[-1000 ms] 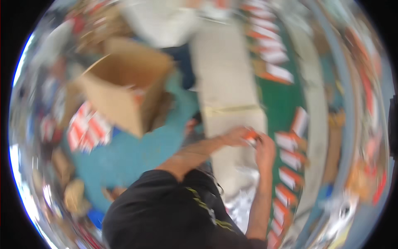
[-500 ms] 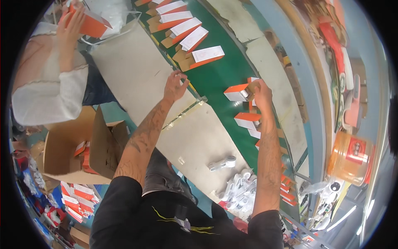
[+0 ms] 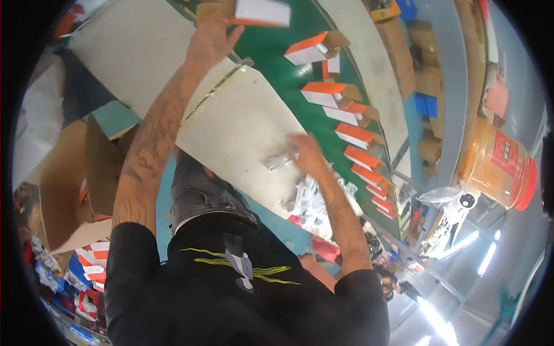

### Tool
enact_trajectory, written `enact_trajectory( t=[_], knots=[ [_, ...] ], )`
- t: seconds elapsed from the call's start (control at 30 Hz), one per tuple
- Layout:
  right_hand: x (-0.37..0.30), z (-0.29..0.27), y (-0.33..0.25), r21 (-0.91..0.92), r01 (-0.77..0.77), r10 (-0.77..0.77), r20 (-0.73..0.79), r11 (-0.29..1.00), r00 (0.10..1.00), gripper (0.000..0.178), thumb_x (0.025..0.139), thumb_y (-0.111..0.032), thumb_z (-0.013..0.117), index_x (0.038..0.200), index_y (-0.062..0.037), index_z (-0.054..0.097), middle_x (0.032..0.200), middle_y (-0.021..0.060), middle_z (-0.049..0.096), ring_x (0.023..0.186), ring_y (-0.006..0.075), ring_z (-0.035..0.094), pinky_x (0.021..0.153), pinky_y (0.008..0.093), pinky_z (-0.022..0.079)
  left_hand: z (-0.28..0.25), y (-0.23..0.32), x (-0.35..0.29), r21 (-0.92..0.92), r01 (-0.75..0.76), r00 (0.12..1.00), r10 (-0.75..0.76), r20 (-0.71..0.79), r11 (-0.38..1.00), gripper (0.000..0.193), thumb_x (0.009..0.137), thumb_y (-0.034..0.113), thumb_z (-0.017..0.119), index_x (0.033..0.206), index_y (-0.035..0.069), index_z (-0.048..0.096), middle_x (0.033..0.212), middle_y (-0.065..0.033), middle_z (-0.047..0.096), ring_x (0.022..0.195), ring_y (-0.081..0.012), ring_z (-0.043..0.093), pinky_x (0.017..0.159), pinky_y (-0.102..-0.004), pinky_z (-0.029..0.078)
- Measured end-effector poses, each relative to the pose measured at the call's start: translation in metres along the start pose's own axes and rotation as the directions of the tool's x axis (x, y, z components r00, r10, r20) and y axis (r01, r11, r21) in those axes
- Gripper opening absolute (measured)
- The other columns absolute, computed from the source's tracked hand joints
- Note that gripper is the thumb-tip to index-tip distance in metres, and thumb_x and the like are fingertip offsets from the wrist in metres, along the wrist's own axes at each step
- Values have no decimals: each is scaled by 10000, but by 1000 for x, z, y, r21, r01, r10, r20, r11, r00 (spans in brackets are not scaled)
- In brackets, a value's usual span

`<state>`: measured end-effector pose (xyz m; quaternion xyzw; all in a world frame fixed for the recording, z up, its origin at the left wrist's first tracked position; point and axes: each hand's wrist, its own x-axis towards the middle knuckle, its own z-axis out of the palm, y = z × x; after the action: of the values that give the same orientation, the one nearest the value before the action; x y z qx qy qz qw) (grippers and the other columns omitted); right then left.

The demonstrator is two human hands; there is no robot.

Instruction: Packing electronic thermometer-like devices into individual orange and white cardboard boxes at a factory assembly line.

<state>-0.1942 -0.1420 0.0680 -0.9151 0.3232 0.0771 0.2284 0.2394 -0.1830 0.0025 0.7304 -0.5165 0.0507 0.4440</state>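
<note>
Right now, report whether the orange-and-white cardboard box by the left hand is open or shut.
Open: the box has its brown flap sticking out.

Passage is available over the counter point(image 3: 236, 135) between left hand point(image 3: 209, 41) and right hand point(image 3: 309, 155). Obstructions: open orange-and-white boxes point(image 3: 354, 136) along the green strip point(image 3: 262, 57); bagged parts point(image 3: 309, 199) at the counter's near end.

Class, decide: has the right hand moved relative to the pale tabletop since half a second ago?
Yes: the right hand has come back and leftward, from over the green surface to over the pale tabletop.
</note>
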Motion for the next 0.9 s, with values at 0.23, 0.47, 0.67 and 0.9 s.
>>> enact_trajectory(
  t=[0.23,0.47,0.67,0.9],
  knots=[
    [-68,114,12,-368,164,-158,47,915,986,445,814,-89,693,1256,-83,641,1144,117,679,1211,297,594,1094,457,396,-118,104,-86,41,-293,943,282,176,955,268,916,288,755,888,28,696,1099,-52,622,1077,-243,619,884,-361,582],
    [-71,17,-63,438,-62,154,-178,897,972,442,888,-56,793,1273,-17,581,1292,163,669,1088,343,702,886,406,571,-120,126,-221,-109,-132,905,164,392,985,233,942,223,676,1084,38,658,1175,-95,593,1121,-286,618,963,-368,556],
    [-85,-73,-127,484,202,52,-461,852,886,510,908,-22,756,1375,-45,552,1266,131,664,1105,243,672,967,357,532,-129,146,-231,-243,244,921,-146,360,939,590,820,236,850,1308,71,562,1436,-135,540,1242,-324,602,1077,-435,504],
    [-46,-84,-151,362,407,-170,-536,839,827,413,920,18,710,1314,-54,609,1239,136,665,1133,275,666,970,363,524,-80,109,-234,-307,501,865,-456,211,809,850,796,266,886,1504,58,462,1417,-195,598,1307,-392,576,1114,-460,476]
  ],
)
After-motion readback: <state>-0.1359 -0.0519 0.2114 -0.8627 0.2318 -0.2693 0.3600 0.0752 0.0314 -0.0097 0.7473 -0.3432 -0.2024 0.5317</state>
